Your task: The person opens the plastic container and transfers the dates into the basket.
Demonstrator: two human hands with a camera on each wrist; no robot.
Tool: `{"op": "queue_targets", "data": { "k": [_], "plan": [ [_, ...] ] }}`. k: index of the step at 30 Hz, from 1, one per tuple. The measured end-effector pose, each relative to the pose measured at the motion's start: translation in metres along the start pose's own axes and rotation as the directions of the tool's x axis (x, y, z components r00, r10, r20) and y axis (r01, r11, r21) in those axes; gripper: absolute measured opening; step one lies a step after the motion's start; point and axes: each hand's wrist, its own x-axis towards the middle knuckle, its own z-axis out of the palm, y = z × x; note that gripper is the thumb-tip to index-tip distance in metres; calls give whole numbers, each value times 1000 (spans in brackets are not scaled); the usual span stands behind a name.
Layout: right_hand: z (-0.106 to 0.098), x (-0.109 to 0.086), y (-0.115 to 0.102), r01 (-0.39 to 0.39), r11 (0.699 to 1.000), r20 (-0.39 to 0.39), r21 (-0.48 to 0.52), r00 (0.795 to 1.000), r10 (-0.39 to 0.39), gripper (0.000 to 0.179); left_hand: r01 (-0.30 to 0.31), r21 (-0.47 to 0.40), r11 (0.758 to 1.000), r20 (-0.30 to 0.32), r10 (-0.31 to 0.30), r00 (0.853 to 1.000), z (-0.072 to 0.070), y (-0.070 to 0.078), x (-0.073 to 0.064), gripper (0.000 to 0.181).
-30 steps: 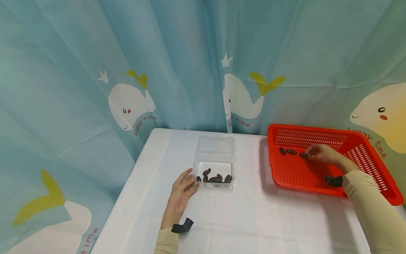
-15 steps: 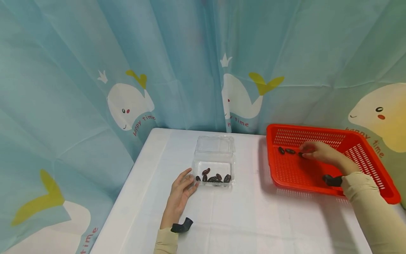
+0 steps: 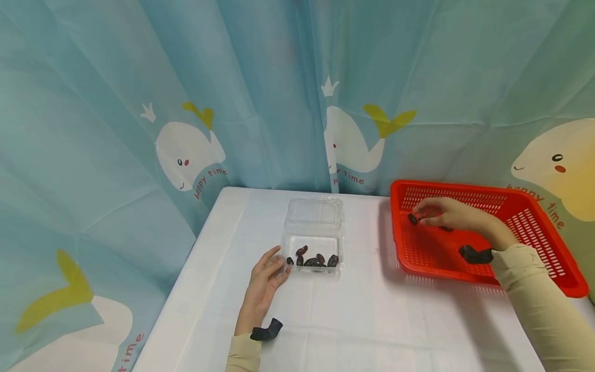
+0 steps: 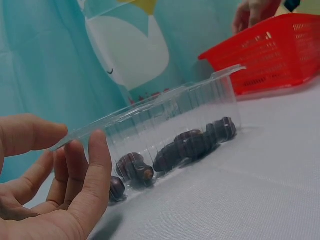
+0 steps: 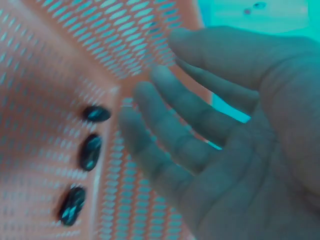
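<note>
My left hand (image 3: 264,281) pinches the near left corner of a clear plastic box (image 3: 328,242), its thumb at the rim in the left wrist view. Several dark, wrinkled dates (image 4: 182,150) lie along the box's near wall. Over at the right, my right hand (image 3: 457,214) is inside a red basket (image 3: 429,261), its fingers loosely bent and holding nothing. Below those fingers, three dates lie spaced in a row on the basket floor, such as the middle date (image 5: 90,152). In the head view, the hand hides that middle one.
The box's hinged lid (image 3: 314,211) is folded back toward the curtain (image 3: 269,129) behind the table. A white cloth (image 3: 353,320) covers the tabletop. The basket's slotted walls rise around the right hand.
My right hand has let go of the rightmost date and moved left over the row, uncovering that date behind it. The left hand and the box stay put.
</note>
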Motion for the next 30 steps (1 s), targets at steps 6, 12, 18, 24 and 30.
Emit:
{"op": "queue_targets", "data": {
  "k": [6,12,18,24,30],
  "plan": [
    [-2,5,-24,44,997,110,67,993,-51,35,-7,5,1000,3,7,1000,1,1,-1,55],
    [3,14,-49,59,993,164,104,983,-76,37,-15,15,1000,13,14,1000,0,2,-2,55],
    [11,28,-70,46,991,182,126,981,-69,36,-19,24,1000,21,18,1000,-1,1,-1,55],
    [25,46,-88,29,972,237,235,968,-86,35,-18,32,999,25,17,1000,-1,1,-2,55],
    [46,68,-97,54,945,288,321,946,-152,38,-16,34,999,21,15,1000,0,1,-3,55]
  ]
}}
